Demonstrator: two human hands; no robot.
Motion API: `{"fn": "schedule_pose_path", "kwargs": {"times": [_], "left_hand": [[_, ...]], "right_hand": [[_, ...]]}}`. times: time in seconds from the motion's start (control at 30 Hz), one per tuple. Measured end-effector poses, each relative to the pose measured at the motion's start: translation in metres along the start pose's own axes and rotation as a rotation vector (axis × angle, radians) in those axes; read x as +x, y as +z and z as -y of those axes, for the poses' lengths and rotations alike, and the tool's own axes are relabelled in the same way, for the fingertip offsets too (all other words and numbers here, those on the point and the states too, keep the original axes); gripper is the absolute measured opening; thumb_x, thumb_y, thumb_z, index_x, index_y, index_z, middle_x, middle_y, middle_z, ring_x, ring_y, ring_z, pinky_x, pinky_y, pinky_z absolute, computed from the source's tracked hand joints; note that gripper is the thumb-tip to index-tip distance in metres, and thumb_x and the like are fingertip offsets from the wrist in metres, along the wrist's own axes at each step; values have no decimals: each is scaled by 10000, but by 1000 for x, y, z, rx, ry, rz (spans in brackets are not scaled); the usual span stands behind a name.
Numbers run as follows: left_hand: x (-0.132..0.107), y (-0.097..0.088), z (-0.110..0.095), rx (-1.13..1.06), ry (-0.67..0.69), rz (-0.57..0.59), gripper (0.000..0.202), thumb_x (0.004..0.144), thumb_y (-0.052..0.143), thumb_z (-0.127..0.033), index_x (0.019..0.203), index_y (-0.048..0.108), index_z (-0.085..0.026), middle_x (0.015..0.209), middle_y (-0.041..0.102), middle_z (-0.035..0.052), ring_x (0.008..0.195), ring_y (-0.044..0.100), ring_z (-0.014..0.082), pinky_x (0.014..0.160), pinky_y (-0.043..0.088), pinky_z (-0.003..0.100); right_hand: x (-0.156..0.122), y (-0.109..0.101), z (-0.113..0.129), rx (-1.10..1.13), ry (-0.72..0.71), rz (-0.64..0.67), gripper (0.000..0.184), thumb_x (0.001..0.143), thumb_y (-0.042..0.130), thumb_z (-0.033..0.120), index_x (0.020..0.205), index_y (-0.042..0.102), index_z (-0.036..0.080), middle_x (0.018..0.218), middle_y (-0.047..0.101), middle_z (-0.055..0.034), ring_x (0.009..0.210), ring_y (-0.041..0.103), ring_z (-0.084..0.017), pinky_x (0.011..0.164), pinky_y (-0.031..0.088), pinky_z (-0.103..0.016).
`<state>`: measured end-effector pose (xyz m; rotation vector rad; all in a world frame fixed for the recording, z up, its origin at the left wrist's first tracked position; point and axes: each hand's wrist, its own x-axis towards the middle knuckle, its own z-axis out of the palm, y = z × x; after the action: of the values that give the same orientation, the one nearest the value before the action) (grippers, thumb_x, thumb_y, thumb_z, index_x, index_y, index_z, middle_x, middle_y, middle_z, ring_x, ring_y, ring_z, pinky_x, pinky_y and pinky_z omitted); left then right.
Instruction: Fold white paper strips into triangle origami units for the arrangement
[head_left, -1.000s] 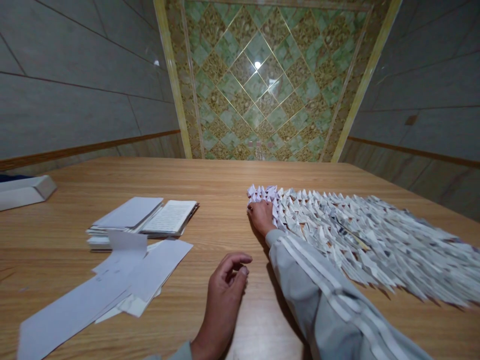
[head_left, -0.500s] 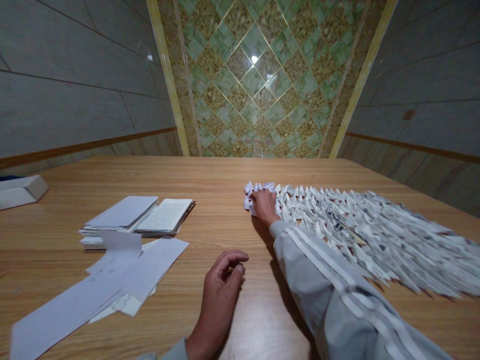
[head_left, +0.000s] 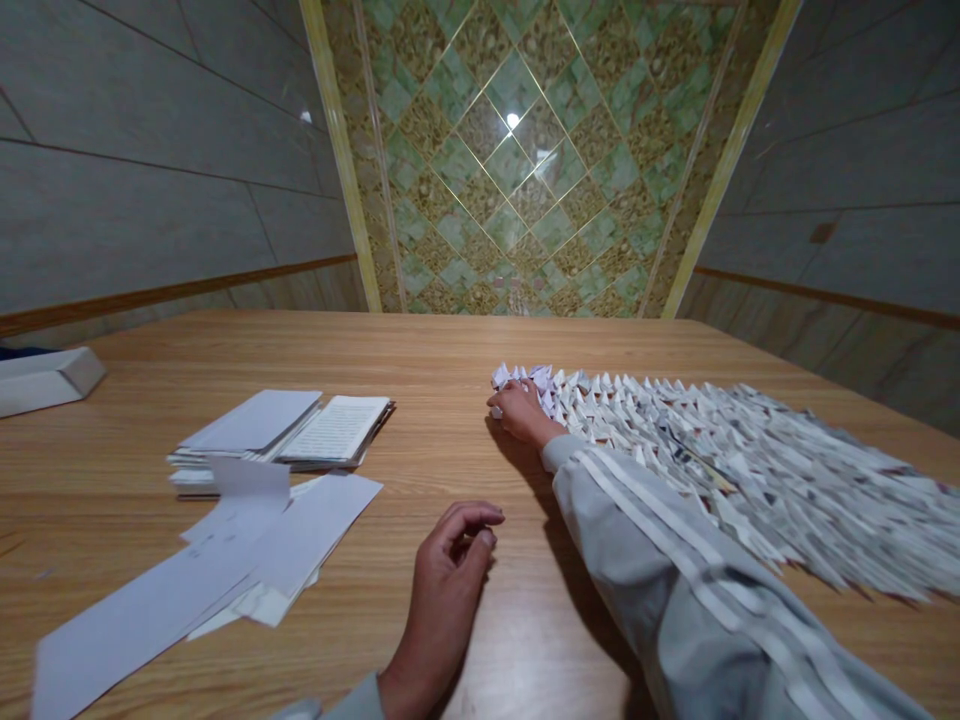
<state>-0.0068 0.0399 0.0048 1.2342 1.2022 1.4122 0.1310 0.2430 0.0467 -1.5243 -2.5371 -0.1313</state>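
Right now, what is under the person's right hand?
Lilac folded papers show beyond and beside the right hand; what lies directly beneath its palm and fingers is covered and cannot be told.

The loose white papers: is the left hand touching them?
Apart. The head view shows a strip of brown tabletop between the left hand and the loose white papers.

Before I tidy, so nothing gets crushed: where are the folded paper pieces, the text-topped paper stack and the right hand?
Folded paper pieces (head_left: 750,470), head view: middle of the spread.
Text-topped paper stack (head_left: 336,430), head view: top page.
Right hand (head_left: 521,411), head view: its back.
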Motion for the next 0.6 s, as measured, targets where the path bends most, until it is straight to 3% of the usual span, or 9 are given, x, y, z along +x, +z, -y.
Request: {"fn": "schedule_pose_path", "kwargs": {"times": [0.2,0.27,0.33,0.43,0.6], "left_hand": [[0,1,0,-4,-9,8,141,750,692,-303,823,759,-203,899,713,65,772,640,211,643,524,281],[-1,1,-1,-5,-8,12,146,748,688,-311,817,757,-202,891,715,62,759,638,206,625,518,272],[-3,2,-4,-6,-12,20,159,756,681,-323,824,755,-200,855,711,54,702,622,188,592,504,261],[-9,2,-12,4,-4,39,169,778,673,-326,850,756,-198,817,709,47,642,603,175,555,488,255],[-4,-8,-41,159,182,50,183,849,651,-306,949,777,-218,940,761,67,855,685,228,750,536,295]], "right_hand": [[-14,-38,-9,126,43,-66,311,990,634,340,1248,616,168,1261,636,-93,1070,656,-244,909,563,-457],[-32,-52,-8,196,29,-96,191,999,589,209,1153,696,174,1132,719,-76,1064,666,-236,951,511,-425],[-60,-63,-5,277,-14,-113,282,970,537,82,1094,753,212,1038,774,-43,1029,685,-203,943,470,-342],[-120,-65,1,378,-70,-128,273,918,578,80,1016,782,232,960,795,-25,919,706,-189,871,472,-305],[-221,-35,7,686,-92,-227,201,942,608,238,999,787,307,867,775,-43,826,687,-232,786,494,-378]]}}
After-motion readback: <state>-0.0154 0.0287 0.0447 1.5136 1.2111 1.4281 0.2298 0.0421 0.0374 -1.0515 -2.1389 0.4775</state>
